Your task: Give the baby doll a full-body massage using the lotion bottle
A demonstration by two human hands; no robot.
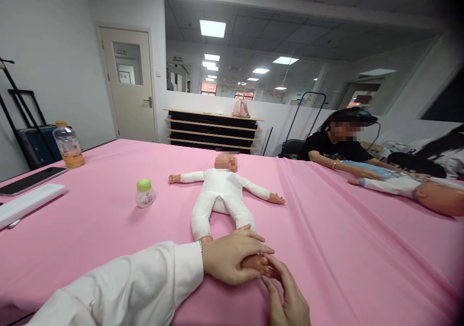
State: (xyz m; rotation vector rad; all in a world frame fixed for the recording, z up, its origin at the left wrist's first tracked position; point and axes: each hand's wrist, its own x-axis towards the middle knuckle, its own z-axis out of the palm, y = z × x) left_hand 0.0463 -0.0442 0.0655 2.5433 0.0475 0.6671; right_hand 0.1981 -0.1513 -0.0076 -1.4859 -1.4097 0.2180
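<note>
A baby doll (pixel 222 185) with a white cloth body lies on its back on the pink-covered table, arms spread and legs toward me. My left hand (pixel 232 256), in a white sleeve with a bracelet at the wrist, is closed over the ankle and top of the doll's foot (pixel 255 264) on the right side. At the toes of that same foot, the thumb and fingers of my right hand (pixel 288 287) grip from the side. The doll's other foot is mostly hidden behind my left wrist. A small jar with a green lid (pixel 145 193) stands left of the doll.
On the left are a bottle (pixel 68 144), a phone (pixel 34 181) and a long white case (pixel 31 205). Across the table at right, a person in black (pixel 340 147) handles another doll (pixel 395 183). Folds run through the pink cloth (pixel 326 239).
</note>
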